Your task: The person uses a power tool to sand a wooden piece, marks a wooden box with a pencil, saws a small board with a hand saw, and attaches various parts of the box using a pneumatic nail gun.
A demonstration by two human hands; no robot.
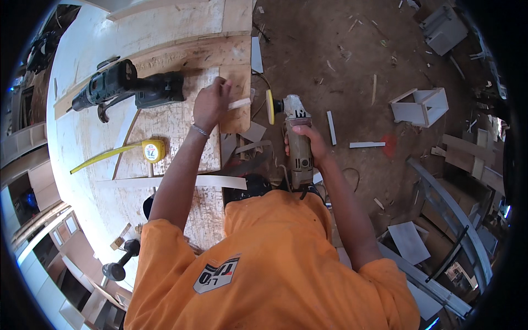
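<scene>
My left hand [211, 105] is closed on a short white strip of wood [240, 104] at the right edge of the workbench [212, 157]. One end of the strip sticks out beyond the fingers toward the right; the rest is hidden by the hand. In my right hand [313, 144] is an angle grinder [301, 164], its head pointing away from me. The grinder's yellow disc [270, 106] faces the strip, with a gap between them. Whether the disc is spinning cannot be told.
On the bench lie two cordless drills [113, 83], a yellow tape measure [153, 150] with its blade out, and a long white strip [214, 181]. A dumbbell [122, 260] is at the lower left. Offcuts and a small white wooden frame [421, 106] lie on the dirt floor.
</scene>
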